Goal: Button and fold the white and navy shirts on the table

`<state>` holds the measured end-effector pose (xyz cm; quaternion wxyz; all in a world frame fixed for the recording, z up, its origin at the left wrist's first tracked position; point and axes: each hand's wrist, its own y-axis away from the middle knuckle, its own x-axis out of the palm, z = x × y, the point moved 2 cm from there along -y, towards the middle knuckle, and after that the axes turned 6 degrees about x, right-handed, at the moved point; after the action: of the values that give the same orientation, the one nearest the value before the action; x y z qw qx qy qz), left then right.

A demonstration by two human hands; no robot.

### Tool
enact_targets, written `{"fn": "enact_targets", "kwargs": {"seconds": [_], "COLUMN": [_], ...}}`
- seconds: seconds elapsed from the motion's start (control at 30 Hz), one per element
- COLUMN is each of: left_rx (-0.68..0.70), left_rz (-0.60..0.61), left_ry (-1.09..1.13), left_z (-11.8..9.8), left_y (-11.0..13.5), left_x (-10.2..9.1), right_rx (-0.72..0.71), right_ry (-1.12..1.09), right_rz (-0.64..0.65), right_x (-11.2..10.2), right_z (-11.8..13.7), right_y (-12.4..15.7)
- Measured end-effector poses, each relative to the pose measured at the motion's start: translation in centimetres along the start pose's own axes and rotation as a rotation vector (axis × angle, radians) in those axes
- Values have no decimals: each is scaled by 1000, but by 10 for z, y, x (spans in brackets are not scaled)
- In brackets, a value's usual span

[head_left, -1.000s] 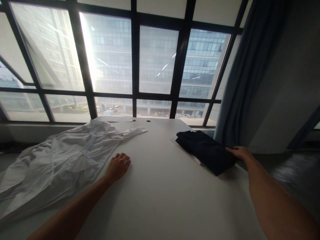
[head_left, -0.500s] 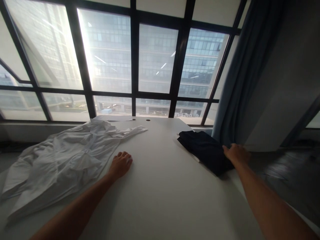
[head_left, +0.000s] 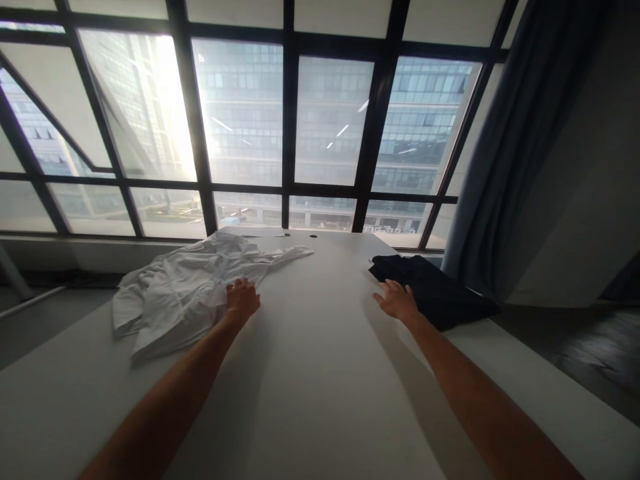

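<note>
A crumpled white shirt (head_left: 180, 293) lies spread just to the left of the left hand (head_left: 243, 300), its nearest edge under the fingertips. The fingers sit close together and lightly curled, knuckles up. Whether they pinch the cloth or only rest on it cannot be told from this angle. One sleeve trails away beyond the hand toward the far end of the white table (head_left: 320, 387).

Between the two hands the tabletop is bare, and both forearms reach out across it. The right hand (head_left: 399, 301) lies palm down with its fingers spread and holds nothing. Its fingertips are at the near left corner of a folded dark garment (head_left: 443, 297) – touching it or just short of it, the view does not settle which. That garment lies to the right of the hand, near the table's right edge.

Beyond both hands stands a wall of dark-framed windows (head_left: 330, 120), and a blue-grey curtain (head_left: 505, 167) hangs to the right.
</note>
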<state>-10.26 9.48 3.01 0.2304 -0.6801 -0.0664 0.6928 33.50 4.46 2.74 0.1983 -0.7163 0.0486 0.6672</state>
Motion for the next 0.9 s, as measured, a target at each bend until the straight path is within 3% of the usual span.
{"fn": "enact_targets", "kwargs": {"seconds": [0.1, 0.17, 0.27, 0.37, 0.5, 0.6, 0.77, 0.9], "left_rx": [-60, -55, -28, 81, 275, 318, 168, 353], "left_rz": [100, 100, 40, -41, -71, -55, 10, 159], "left_ry": [-17, -1, 12, 102, 307, 532, 933, 979], "left_z": [23, 28, 16, -12, -50, -64, -64, -61], "left_y": [15, 25, 38, 50, 66, 68, 65, 77], "left_x": [-5, -13, -31, -50, -60, -58, -55, -61], "right_rx": [-81, -129, -194, -254, -314, -328, -344, -339], "right_ry": [-31, -61, -134, -210, -272, -306, -332, -360], "right_rz": [90, 98, 47, -5, -8, 7, -1, 28], "right_x": [-8, -12, -18, -21, -19, -17, -16, -12], "right_z": [37, 57, 78, 91, 97, 98, 107, 115], "right_y": [34, 56, 83, 102, 113, 113, 113, 116]}}
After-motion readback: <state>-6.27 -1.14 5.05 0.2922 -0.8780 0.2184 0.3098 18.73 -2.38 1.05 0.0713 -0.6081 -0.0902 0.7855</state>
